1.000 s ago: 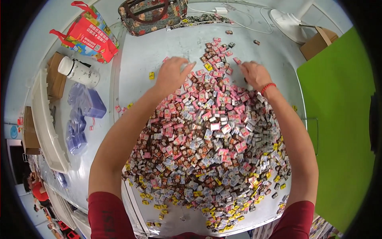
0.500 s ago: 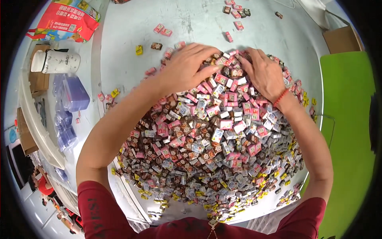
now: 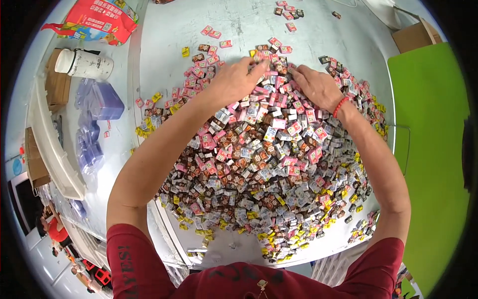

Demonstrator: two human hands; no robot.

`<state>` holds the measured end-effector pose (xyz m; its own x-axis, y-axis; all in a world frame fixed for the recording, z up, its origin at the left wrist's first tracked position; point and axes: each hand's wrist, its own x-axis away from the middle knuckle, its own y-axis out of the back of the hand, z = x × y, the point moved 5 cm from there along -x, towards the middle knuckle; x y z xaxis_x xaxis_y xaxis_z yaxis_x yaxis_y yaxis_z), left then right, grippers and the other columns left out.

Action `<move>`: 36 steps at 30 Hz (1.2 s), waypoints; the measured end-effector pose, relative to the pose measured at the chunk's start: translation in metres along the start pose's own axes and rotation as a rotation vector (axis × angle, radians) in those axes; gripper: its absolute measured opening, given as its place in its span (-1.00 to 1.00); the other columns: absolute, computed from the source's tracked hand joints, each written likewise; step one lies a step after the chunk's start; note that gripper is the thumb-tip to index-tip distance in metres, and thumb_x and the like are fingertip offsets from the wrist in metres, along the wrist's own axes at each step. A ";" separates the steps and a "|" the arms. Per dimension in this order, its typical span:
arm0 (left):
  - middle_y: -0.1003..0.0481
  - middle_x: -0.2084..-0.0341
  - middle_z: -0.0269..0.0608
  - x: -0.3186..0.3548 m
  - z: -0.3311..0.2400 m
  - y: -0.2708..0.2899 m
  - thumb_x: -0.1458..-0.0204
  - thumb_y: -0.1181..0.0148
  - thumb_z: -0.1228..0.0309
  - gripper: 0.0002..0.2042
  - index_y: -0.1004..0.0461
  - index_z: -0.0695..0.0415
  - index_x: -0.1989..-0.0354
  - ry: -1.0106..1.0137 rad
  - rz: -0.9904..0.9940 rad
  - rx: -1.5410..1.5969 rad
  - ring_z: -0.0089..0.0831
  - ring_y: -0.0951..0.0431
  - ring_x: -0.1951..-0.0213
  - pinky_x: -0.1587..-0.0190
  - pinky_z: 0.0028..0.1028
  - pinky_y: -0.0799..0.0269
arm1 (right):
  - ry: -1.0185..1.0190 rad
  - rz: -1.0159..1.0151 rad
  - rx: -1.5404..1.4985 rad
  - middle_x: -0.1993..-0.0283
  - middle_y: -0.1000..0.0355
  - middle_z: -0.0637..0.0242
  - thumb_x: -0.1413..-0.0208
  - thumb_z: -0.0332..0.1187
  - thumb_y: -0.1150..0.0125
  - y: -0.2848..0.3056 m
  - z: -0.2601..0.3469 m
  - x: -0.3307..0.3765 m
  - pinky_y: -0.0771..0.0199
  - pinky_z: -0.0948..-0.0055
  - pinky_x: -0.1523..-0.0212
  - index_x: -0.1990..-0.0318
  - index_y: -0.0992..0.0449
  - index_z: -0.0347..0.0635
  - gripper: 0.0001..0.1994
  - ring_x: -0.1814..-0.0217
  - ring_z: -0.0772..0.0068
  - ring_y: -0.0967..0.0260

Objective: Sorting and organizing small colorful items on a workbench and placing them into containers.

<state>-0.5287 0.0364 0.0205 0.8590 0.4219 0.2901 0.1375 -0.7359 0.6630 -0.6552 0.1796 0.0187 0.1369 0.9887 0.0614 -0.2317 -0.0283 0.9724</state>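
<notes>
Since half a second ago, both hands have slid closer together at the far edge of the pile, and the fingertips almost meet now. A second ago they were farther apart, up at the top of the heap.

The big pile of small wrapped candies (image 3: 269,169) lies in the middle of the white table (image 3: 318,35), right in front of the person. The candies are little flat squares in shiny wrappers: pink, brown, yellow and white. The left hand (image 3: 234,79) rests on the far side of the pile with its fingers bent down into the candies. The right hand (image 3: 316,87) lies just beside it, fingers curled into the candies too. I cannot tell if either hand is gripping any. A red bead bracelet (image 3: 340,106) sits on the right wrist.

A few loose candies (image 3: 286,10) lie apart at the far end of the table. To the left are clear plastic boxes (image 3: 102,99), a white bottle (image 3: 84,63) lying on its side, and a crinkly red bag (image 3: 97,17). On the right is a smooth green board (image 3: 428,149).
</notes>
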 end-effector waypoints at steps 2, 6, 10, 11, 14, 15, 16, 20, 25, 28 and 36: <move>-0.48 0.17 0.27 0.002 -0.004 -0.004 -0.17 0.31 -0.18 -0.29 -0.39 0.35 0.05 -0.014 0.006 -0.032 0.17 -0.46 0.04 -0.07 -0.08 -0.29 | -0.212 0.102 -0.147 0.07 -0.40 0.12 -0.29 -0.23 0.21 0.002 -0.001 0.001 -0.46 0.11 0.24 -0.04 -0.34 -0.16 -0.69 0.21 -0.02 -0.44; -0.45 0.10 0.32 0.003 0.001 -0.016 -0.16 0.31 -0.16 -0.31 -0.37 0.34 0.03 0.093 -0.058 0.067 0.18 -0.42 -0.01 -0.11 -0.07 -0.27 | -0.220 -0.026 -0.303 0.16 -0.42 0.06 -0.32 -0.17 0.24 -0.012 0.005 -0.001 -0.45 0.14 0.22 -0.02 -0.34 -0.16 -0.67 0.17 -0.03 -0.44; -0.42 0.01 0.26 0.001 0.006 -0.030 -0.15 0.28 -0.19 -0.29 -0.31 0.26 -0.12 0.114 -0.049 0.285 0.09 -0.40 -0.07 -0.15 -0.15 -0.26 | -0.456 0.078 -0.557 0.01 -0.44 0.00 -0.28 -0.07 0.15 -0.005 0.030 -0.011 -0.37 0.24 0.00 -0.08 -0.34 -0.22 -0.57 0.00 -0.05 -0.39; -0.40 -0.04 0.19 0.007 0.000 -0.036 -0.14 0.25 -0.19 -0.28 -0.28 0.26 -0.17 0.139 -0.058 0.408 0.01 -0.39 -0.11 -0.17 -0.21 -0.23 | -0.460 0.078 -0.556 0.01 -0.44 0.00 -0.28 -0.07 0.15 -0.010 0.028 -0.010 -0.37 0.24 0.00 -0.08 -0.34 -0.22 -0.57 0.00 -0.05 -0.39; -0.40 -0.05 0.15 0.022 -0.013 -0.039 -0.15 0.23 -0.17 -0.30 -0.29 0.27 -0.15 0.175 -0.118 0.456 -0.05 -0.37 -0.13 -0.19 -0.25 -0.21 | -0.489 0.008 -0.788 0.01 -0.43 0.01 -0.29 -0.07 0.16 -0.026 0.029 -0.005 -0.31 0.35 -0.07 -0.11 -0.32 -0.31 -0.53 -0.04 0.12 -0.37; -0.42 -0.01 0.17 0.035 -0.022 -0.035 -0.16 0.23 -0.15 -0.33 -0.30 0.27 -0.12 0.194 -0.129 0.556 0.00 -0.39 -0.09 -0.16 -0.25 -0.22 | -0.510 -0.010 -0.980 -0.03 -0.41 0.01 -0.28 -0.07 0.14 -0.026 0.034 -0.001 -0.29 0.38 -0.10 -0.12 -0.30 -0.33 -0.52 -0.08 0.19 -0.34; -0.42 -0.01 0.17 0.038 -0.016 -0.035 -0.16 0.23 -0.15 -0.33 -0.30 0.27 -0.12 0.194 -0.127 0.556 0.00 -0.39 -0.09 -0.16 -0.25 -0.22 | -0.529 -0.029 -1.171 -0.07 -0.38 0.01 -0.28 -0.08 0.13 -0.025 0.038 0.005 -0.26 0.41 -0.12 -0.14 -0.29 -0.35 -0.51 -0.11 0.25 -0.31; -0.45 0.16 0.21 0.079 -0.023 -0.024 -0.20 0.24 -0.09 -0.41 -0.32 0.28 -0.01 -0.056 -0.157 0.474 0.06 -0.43 0.05 0.00 -0.20 -0.27 | -0.328 -0.152 -1.055 -0.16 -0.29 0.09 -0.29 -0.22 0.11 0.007 0.085 0.032 -0.22 0.45 -0.17 -0.15 -0.29 -0.31 -0.60 -0.15 0.33 -0.25; -0.44 0.37 0.10 0.144 -0.020 -0.036 -0.27 0.20 0.11 -0.61 -0.28 0.23 0.04 -0.170 -0.240 0.387 -0.08 -0.48 0.28 0.17 -0.24 -0.34 | -0.374 -0.110 -1.084 0.27 -0.26 0.49 -0.34 -0.18 0.17 -0.001 0.142 0.078 -0.22 0.66 0.19 0.02 -0.33 -0.25 -0.68 0.24 0.66 -0.13; -0.44 0.51 -0.02 0.179 -0.012 -0.040 -0.27 0.15 0.18 -0.67 -0.28 0.20 0.02 -0.089 -0.203 0.486 -0.14 -0.48 0.45 0.30 -0.28 -0.37 | -0.386 -0.045 -1.101 0.24 -0.27 0.47 -0.34 -0.20 0.16 0.003 0.167 0.099 -0.22 0.65 0.17 -0.01 -0.33 -0.26 -0.69 0.23 0.66 -0.14; -0.43 0.57 -0.07 0.231 -0.009 -0.037 -0.16 -0.04 0.29 -0.61 -0.28 0.17 -0.13 -0.367 -0.175 0.153 -0.33 -0.42 0.51 0.36 -0.36 -0.33 | -0.154 -0.147 -0.546 0.27 -0.44 0.36 -0.26 -0.33 0.00 -0.004 0.200 0.132 -0.43 0.55 0.19 -0.09 -0.35 -0.26 -0.69 0.21 0.69 -0.35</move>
<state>-0.3402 0.1658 0.0688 0.9310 0.3510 -0.1006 0.3442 -0.7516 0.5627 -0.4439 0.2812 0.0681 0.3336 0.9427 0.0065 -0.6566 0.2274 0.7191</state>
